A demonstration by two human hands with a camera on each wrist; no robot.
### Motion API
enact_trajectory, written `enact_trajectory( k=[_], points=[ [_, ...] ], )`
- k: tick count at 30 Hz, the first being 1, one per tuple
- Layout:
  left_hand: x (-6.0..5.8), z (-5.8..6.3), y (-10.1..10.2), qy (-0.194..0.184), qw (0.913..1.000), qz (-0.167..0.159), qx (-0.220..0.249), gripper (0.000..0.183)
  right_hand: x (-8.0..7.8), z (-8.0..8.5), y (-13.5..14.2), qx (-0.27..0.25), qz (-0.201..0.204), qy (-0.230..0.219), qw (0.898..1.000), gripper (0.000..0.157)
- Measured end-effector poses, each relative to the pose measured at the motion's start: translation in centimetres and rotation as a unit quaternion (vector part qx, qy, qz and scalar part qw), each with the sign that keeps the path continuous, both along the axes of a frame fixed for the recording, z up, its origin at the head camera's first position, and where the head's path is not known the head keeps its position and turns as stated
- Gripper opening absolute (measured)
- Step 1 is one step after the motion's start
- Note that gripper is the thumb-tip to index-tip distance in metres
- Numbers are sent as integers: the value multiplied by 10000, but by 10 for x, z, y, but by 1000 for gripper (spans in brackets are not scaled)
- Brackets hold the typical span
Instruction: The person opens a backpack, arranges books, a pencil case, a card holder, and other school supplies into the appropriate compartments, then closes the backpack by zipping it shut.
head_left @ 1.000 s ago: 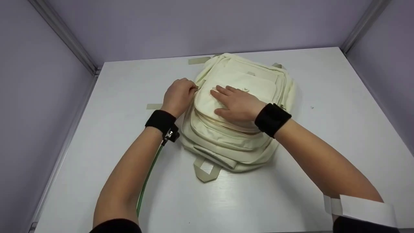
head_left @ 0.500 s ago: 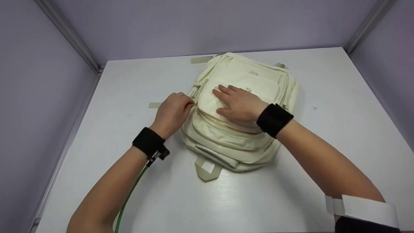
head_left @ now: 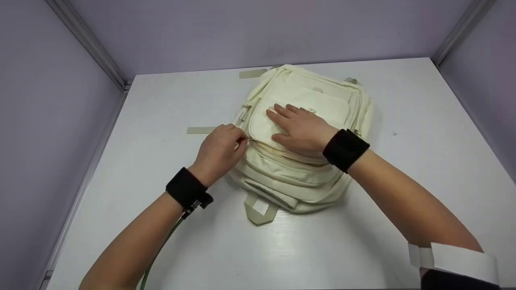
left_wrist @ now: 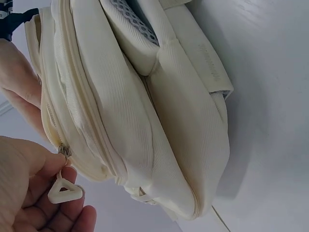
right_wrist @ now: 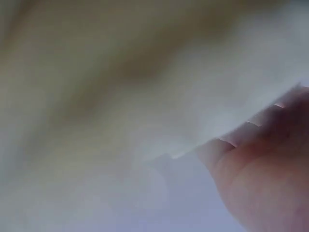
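Note:
A cream backpack lies on the white table with its front pocket facing up. At the pocket's left edge my left hand pinches a zipper pull between thumb and forefinger. The left wrist view shows the metal zipper slider at the fingertips, and its cream triangular tab hangs over the curled fingers. My right hand rests flat on the front pocket, fingers spread. In the right wrist view, blurred cream fabric fills most of the picture beside the right palm.
A strap loop sticks out from the bag's near end. Beige straps lie on the table at its left. Purple-grey walls enclose the back and sides. A green cable runs from the left wristband.
My left hand has slid the zipper pull along the pocket's left edge, toward me and around the near corner. The right hand stays in place on the pocket.

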State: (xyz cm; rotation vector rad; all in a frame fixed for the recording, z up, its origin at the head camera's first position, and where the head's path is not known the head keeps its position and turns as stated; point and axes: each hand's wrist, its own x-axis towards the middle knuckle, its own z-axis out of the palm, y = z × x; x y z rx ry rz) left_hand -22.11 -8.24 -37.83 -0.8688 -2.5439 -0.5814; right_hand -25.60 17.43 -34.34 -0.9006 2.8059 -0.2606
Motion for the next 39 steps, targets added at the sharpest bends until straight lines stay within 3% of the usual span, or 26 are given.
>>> enact_trajectory(
  k=[4,9,15,22,27,33,39],
  points=[
    [0,-4,2,-138,9998,54,113,6,14,2,11,13,151,398,9991,65],
    [3,-6,3,-195,9995,20,233,8,46,-1,42,-202,282,968,9947,61],
    [5,-6,0,-202,9991,16,368,7,67,-24,80,-803,-291,904,9922,69],
    [12,-7,3,-327,9986,71,418,6,72,-46,85,-919,-685,871,9896,82],
    [20,-7,13,-14,9994,-202,293,5,73,-49,82,-893,-793,901,9887,82],
    [34,-4,37,382,9970,-660,90,6,73,-50,81,-872,-902,943,9876,82],
    [40,-2,71,156,9966,-810,-81,9,71,-50,80,-933,-933,1024,9860,81]
  ],
)
